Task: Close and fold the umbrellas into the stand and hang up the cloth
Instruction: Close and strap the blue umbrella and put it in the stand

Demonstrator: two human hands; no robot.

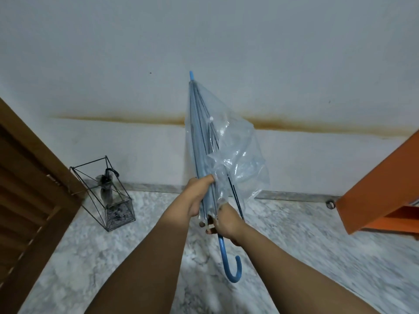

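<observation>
Wire stand (pixel 106 193): one umbrella stowed | clear umbrella (pixel 213 155): right of stand, collapsed, canopy loose | left hand (pixel 199 198), right hand (pixel 226 223): grasping canopy base | remaining: wrap, stow; cloth unseen.

No text, label, brand, number or sign can be read anywhere in the head view. The one spot that might carry print sits at the far right edge and is too small to tell.

The light was soft, even and rather dim, with a cool grey cast and hardly any shadow. Small glints showed on the clear plastic canopy (pixel 229 152). Straight lines bowed toward the edges, and the floor (pixel 317 245) looked smeared.
</observation>
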